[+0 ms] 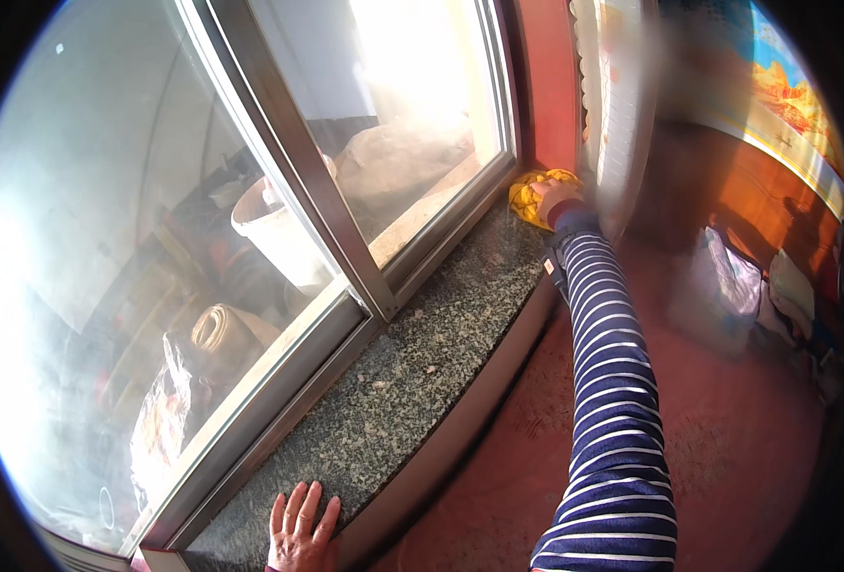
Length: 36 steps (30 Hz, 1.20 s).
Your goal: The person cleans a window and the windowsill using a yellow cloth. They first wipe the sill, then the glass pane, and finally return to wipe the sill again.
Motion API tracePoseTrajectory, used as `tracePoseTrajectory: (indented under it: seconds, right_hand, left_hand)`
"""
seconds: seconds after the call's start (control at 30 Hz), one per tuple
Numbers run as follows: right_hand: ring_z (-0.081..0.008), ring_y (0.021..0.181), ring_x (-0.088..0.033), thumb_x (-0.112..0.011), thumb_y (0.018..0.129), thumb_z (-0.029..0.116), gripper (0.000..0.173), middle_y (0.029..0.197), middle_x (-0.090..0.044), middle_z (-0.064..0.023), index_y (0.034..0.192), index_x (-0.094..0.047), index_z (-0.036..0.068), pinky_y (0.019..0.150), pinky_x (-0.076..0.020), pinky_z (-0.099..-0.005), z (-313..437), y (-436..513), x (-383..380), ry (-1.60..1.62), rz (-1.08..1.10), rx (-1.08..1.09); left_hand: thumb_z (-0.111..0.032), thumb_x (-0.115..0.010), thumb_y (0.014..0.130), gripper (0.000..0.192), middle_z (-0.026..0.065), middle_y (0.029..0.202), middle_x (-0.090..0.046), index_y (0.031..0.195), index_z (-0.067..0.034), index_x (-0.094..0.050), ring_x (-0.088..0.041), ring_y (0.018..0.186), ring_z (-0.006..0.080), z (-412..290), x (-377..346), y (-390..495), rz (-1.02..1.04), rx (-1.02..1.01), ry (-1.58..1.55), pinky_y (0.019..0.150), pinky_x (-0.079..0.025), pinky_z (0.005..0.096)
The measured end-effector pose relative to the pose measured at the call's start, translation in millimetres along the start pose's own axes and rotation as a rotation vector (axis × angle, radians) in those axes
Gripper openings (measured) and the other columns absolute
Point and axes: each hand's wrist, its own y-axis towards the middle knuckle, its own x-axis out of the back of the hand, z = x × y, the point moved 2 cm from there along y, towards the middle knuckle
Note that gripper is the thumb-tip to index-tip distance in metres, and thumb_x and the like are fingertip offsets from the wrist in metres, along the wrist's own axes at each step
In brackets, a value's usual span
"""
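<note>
My right hand (555, 194) presses a bunched yellow cloth (529, 196) onto the far end of a speckled granite windowsill (407, 379), at the corner beside the red window reveal. The arm, in a blue-and-white striped sleeve, stretches out along the sill's room side, with a dark band around the wrist. Nearer to me, my left hand (303, 528) rests flat on the sill's near end, fingers apart and holding nothing. A few small pale spots or crumbs lie on the stone between the two hands.
A metal-framed sliding window (322, 179) borders the sill on the left. Behind its glass are a white bucket (279, 232), a rolled sheet (225, 329) and clear plastic (161, 429). A pale curtain (618, 107) hangs at right, above the red floor (708, 457). Bags (729, 275) stand farther right.
</note>
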Motion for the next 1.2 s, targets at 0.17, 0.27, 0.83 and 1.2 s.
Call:
tracePoseTrajectory:
  seconds: [0.17,0.27,0.83,1.2]
  right_hand:
    - [-0.0338,0.14,-0.052,-0.062,0.096,0.02,0.05,0.152,-0.055,-0.0114,0.146,-0.06,0.024,0.117,-0.0429,-0.0441,18,-44,15,0.11,0.051,0.108]
    - [-0.0356,0.128,-0.06,-0.064,0.089,0.012,0.05,0.138,-0.062,-0.0142,0.139,-0.064,0.02,0.111,-0.0466,-0.0445,48,-98,27,0.194,-0.109,0.323]
    - [-0.0366,0.129,-0.059,-0.062,0.094,0.012,0.046,0.143,-0.061,-0.0145,0.14,-0.064,0.019,0.113,-0.0466,-0.043,-26,-68,10,0.274,-0.163,0.089]
    - [-0.0357,0.135,-0.055,-0.053,0.1,0.019,0.041,0.141,-0.062,-0.0164,0.139,-0.066,0.022,0.115,-0.044,-0.0439,-48,-12,-9,0.163,-0.218,-0.086]
  left_hand:
    - [-0.019,-0.071,0.088,0.07,0.0186,0.164,-0.041,0.154,-0.012,-0.05,-0.039,0.151,0.0399,0,0,-3,0.011,-0.012,0.025,0.122,-0.031,0.0585]
    - [-0.02,-0.07,0.088,0.069,0.018,0.164,-0.041,0.154,-0.012,-0.05,-0.039,0.15,0.0403,1,-1,-6,-0.004,-0.01,-0.007,0.122,-0.031,0.0586]
    - [-0.019,-0.071,0.086,0.07,0.018,0.163,-0.042,0.154,-0.012,-0.051,-0.037,0.151,0.0402,9,-6,-6,0.024,-0.027,0.008,0.122,-0.03,0.0595]
    - [-0.018,-0.072,0.086,0.068,0.021,0.162,-0.043,0.15,-0.01,-0.054,-0.04,0.149,0.0433,4,-3,-1,0.03,-0.029,-0.005,0.121,-0.033,0.0596]
